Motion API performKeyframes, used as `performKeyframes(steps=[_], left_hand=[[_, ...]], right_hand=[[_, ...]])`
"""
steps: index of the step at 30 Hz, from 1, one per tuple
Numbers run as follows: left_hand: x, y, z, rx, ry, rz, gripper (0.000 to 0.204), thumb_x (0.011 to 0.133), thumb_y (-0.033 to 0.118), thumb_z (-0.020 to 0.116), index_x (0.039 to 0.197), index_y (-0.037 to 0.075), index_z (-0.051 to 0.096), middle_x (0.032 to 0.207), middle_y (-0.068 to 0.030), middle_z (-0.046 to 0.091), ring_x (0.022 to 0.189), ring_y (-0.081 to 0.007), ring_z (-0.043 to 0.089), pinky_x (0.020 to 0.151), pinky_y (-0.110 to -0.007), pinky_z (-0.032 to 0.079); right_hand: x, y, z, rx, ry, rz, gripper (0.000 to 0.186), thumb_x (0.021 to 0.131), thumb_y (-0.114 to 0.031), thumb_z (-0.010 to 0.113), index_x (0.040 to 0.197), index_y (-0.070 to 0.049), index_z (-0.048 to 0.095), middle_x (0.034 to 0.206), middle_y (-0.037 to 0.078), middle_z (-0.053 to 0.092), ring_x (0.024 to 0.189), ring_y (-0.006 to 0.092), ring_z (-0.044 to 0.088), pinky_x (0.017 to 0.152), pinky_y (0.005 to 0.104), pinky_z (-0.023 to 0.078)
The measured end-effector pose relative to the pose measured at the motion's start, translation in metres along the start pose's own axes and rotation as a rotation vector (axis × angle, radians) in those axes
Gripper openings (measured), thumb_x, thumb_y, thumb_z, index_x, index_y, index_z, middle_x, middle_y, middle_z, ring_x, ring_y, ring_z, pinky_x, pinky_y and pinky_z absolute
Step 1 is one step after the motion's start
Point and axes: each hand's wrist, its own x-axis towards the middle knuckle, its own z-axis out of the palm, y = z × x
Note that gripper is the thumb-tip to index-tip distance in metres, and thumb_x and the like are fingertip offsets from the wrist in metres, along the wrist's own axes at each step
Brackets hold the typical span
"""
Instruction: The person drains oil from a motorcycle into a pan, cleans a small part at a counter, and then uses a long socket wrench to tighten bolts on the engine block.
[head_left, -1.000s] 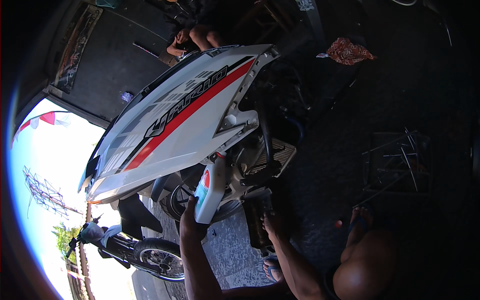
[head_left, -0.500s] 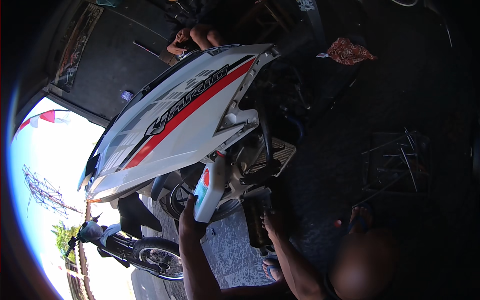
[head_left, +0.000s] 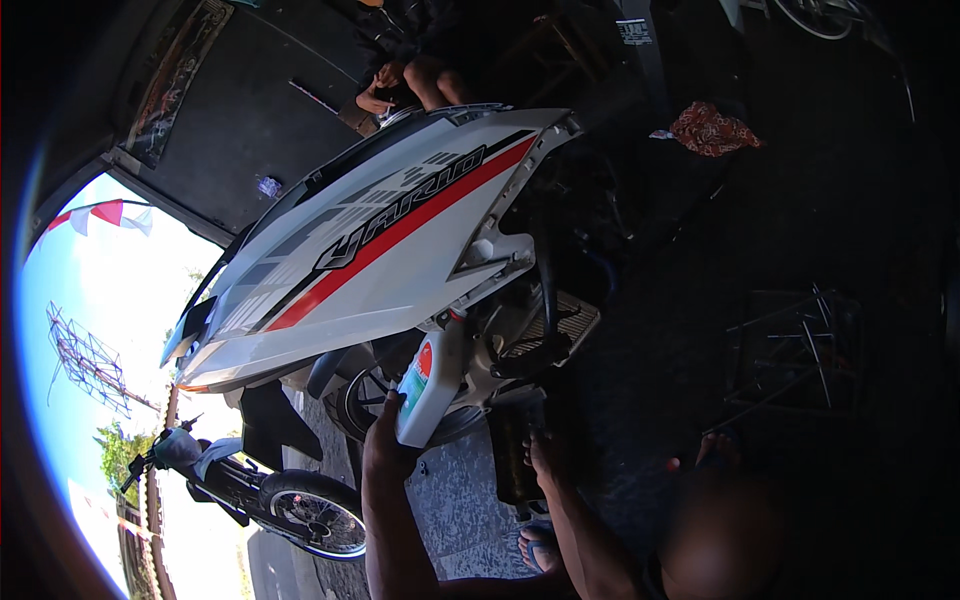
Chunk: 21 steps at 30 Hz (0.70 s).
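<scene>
My left hand (head_left: 385, 440) is closed around a white plastic bottle (head_left: 432, 395) with a red and green label, held tilted with its neck just under the white scooter panel (head_left: 390, 270), which has red, black and grey stripes. My right hand (head_left: 543, 452) rests at a long dark part (head_left: 515, 440) low on the scooter, fingers bent in shadow; whether they grip it I cannot tell. A finned grille (head_left: 568, 330) shows to the right of the bottle, beside a black hose (head_left: 548, 280).
A person (head_left: 405, 60) sits beyond the scooter. A motorbike (head_left: 310, 515) stands outside the opening at lower left. A red patterned cloth (head_left: 705, 130) lies at upper right. A frame with thin rods (head_left: 795, 350) is on the dark floor at right, near my foot (head_left: 720, 450).
The view has shifted, so the scooter and surroundings appear slightly lower and further right. My left hand still holds the bottle, and my right hand stays at the dark part.
</scene>
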Motion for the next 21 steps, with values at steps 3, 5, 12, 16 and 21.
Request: performKeyframes(steps=[3,5,12,16,21], left_hand=[[-0.009,0.048,0.000,0.369,0.007,0.119,0.069,0.080,0.005,0.074,0.139,-0.001,0.038,0.111,-0.0183,0.066,0.096,-0.0215,0.066,0.081,-0.033,0.053],[-0.009,0.048,-0.001,0.303,0.005,0.080,0.074,0.075,0.005,0.078,0.138,-0.003,0.040,0.112,-0.0198,0.065,0.099,-0.0231,0.066,0.084,-0.035,0.052],[-0.001,-0.003,0.015,0.112,-0.028,0.095,0.078,0.075,0.006,0.079,0.141,-0.001,0.037,0.104,-0.0190,0.068,0.092,-0.0238,0.068,0.078,-0.034,0.054],[0.005,-0.049,0.028,-0.314,-0.108,-0.055,0.078,0.079,0.007,0.076,0.143,0.000,0.033,0.095,-0.0161,0.069,0.083,-0.0242,0.067,0.075,-0.036,0.054],[-0.005,-0.017,0.049,0.145,0.110,0.661,0.080,0.081,0.006,0.074,0.144,-0.002,0.028,0.108,-0.0204,0.064,0.090,-0.0280,0.065,0.080,-0.041,0.052]], right_hand=[[-0.002,-0.005,-0.004,0.003,-0.004,-0.001,0.025,0.096,-0.032,0.055,0.091,-0.008,0.062,0.068,0.002,0.062,0.053,0.0092,0.055,0.047,0.0241,0.044],[-0.005,-0.006,-0.003,0.010,-0.016,-0.003,0.025,0.096,-0.032,0.055,0.091,-0.009,0.062,0.068,0.002,0.062,0.053,0.0092,0.055,0.047,0.0240,0.044],[-0.013,-0.015,0.003,0.064,-0.070,-0.002,0.025,0.096,-0.032,0.054,0.090,-0.009,0.062,0.068,0.002,0.062,0.053,0.0093,0.055,0.047,0.0240,0.044],[-0.030,-0.031,0.012,0.024,-0.084,0.014,0.021,0.095,-0.029,0.055,0.091,-0.010,0.061,0.068,0.001,0.060,0.053,0.0081,0.053,0.047,0.0237,0.043],[-0.051,-0.068,0.022,-0.056,-0.108,-0.022,0.012,0.093,-0.021,0.058,0.092,-0.010,0.061,0.069,0.000,0.058,0.052,0.0060,0.050,0.046,0.0228,0.042]])
